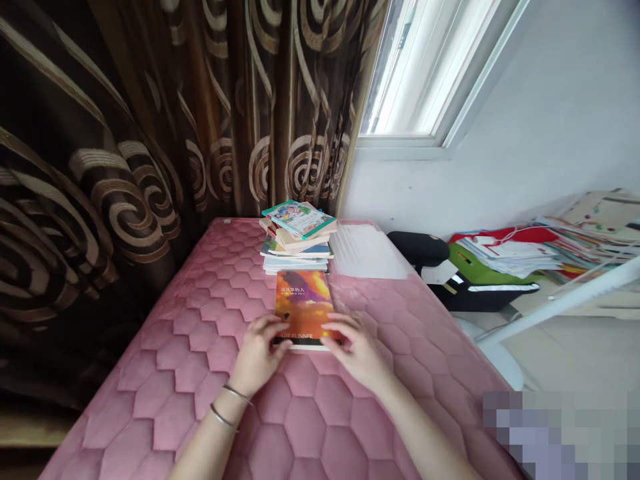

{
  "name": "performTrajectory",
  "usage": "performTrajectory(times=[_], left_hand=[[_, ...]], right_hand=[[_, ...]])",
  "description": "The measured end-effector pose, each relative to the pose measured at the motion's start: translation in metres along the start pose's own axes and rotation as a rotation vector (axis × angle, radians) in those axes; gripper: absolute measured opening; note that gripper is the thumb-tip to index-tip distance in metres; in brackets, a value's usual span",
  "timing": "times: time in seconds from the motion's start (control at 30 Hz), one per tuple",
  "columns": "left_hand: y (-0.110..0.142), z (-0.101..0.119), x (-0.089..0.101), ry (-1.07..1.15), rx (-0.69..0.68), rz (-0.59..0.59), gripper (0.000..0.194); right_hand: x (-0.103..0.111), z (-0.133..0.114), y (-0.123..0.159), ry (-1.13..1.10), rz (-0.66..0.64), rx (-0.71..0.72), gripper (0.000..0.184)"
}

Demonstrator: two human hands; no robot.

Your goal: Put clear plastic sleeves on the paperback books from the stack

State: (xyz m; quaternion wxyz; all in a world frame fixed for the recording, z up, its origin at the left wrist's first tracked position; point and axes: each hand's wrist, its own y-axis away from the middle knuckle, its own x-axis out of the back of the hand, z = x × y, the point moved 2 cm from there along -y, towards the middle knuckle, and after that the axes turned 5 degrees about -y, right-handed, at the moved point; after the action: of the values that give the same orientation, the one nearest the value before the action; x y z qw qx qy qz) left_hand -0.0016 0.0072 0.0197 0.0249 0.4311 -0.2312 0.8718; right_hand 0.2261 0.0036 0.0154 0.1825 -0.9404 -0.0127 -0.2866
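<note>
An orange and purple paperback book (pixel 304 303), with "KITE RUNNER" partly readable on its cover, lies flat on the pink quilted mattress (pixel 305 413). My left hand (pixel 263 350) grips its near left corner, thumb at the front edge and fingers along the side. On the near right corner, my right hand (pixel 354 347) holds it in the same way, fingers over the cover's edge. Just beyond the book rises an uneven stack of books (pixel 297 250). A green-edged book (pixel 299 219) with an illustrated cover lies askew on top of it.
A translucent white sheet (pixel 370 250) lies right of the stack. Dark patterned curtains (pixel 225 100) hang along the left and back. To the right are a black and green bag (pixel 480 287), piled papers (pixel 520 253) and a white slanted bar (pixel 560 313). A window (pixel 425 67) is above.
</note>
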Motion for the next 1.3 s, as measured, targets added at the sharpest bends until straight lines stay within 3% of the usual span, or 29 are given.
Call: performTrajectory(times=[0.13,0.23,0.57,0.73,1.1,1.3], left_hand=[[0.004,0.02,-0.022,-0.163,-0.036,-0.078,0.03],[0.001,0.017,-0.026,-0.178,-0.027,-0.079,0.022],[-0.003,-0.015,0.002,-0.199,0.066,-0.087,0.026],[-0.003,-0.025,0.011,-0.206,0.043,-0.165,0.032],[-0.004,-0.026,0.013,-0.14,-0.01,-0.2,0.032],[-0.004,-0.021,0.013,-0.119,-0.004,-0.183,0.033]], right_hand=[[-0.029,-0.007,0.007,0.247,-0.029,0.111,0.024],[-0.033,-0.005,0.007,0.304,-0.024,0.132,0.018],[-0.013,0.013,0.007,0.302,-0.081,0.14,0.02],[0.002,0.023,0.009,0.3,-0.1,0.098,0.026],[0.014,0.044,0.011,0.254,-0.226,0.088,0.037],[0.013,0.047,0.012,0.25,-0.228,0.072,0.038]])
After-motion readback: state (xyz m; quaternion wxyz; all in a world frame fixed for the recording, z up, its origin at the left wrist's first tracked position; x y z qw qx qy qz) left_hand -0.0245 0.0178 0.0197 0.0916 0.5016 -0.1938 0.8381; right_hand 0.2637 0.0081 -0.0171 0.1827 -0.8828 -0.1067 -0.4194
